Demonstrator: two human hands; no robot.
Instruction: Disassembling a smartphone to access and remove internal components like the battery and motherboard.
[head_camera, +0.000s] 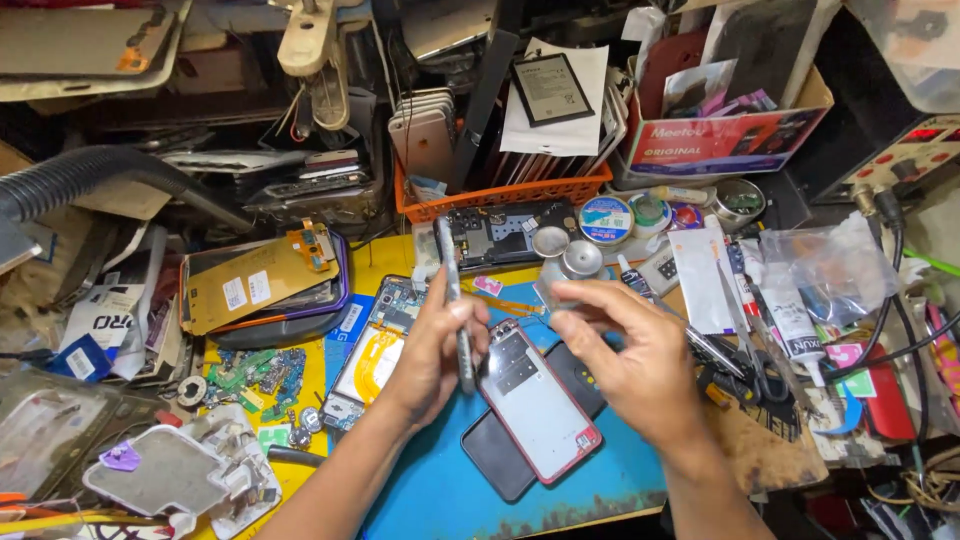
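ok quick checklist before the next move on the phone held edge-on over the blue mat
1. Left hand has the edge-on phone firmly: ok, fingers wrap its lower half.
2. Right hand carries nothing large: ok, though whether a small part sits in its pinched fingertips I cannot tell.
3. Red-rimmed phone back lies flat on the blue mat: ok.
4. Room on the mat to set things down: not ok, another opened phone and a dark panel crowd it.
5. Tweezers within reach beside the right hand: ok.
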